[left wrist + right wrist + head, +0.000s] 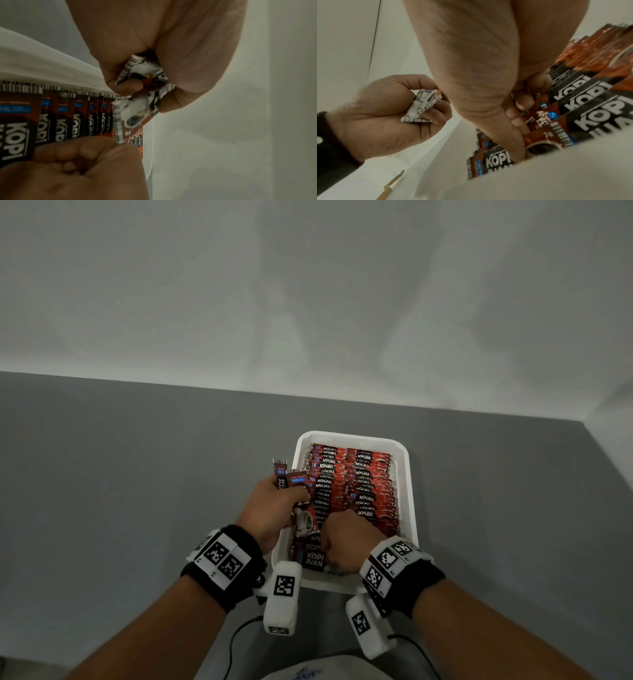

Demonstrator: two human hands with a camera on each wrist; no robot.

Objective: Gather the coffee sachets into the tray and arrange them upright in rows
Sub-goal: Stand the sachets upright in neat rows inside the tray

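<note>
A white tray (407, 474) sits on the grey table and holds red-and-black coffee sachets (356, 477) standing upright in two rows. My left hand (291, 494) hovers at the tray's left rim and grips a small bunch of sachets (298, 477), also seen as the bunch (142, 81) and from the right wrist as the bunch (423, 108). My right hand (337, 542) is down in the near end of the tray. Its thumb and curled fingers (518, 120) pinch a sachet (544, 136) beside the rows (590, 94). More sachets (313, 556) lean at the near left corner.
The grey table (137, 474) runs to a white wall at the back and another wall on the right. Wrist camera housings (282, 597) and cables hang near the tray's front edge. A thin brown strip (392, 185) lies outside the tray.
</note>
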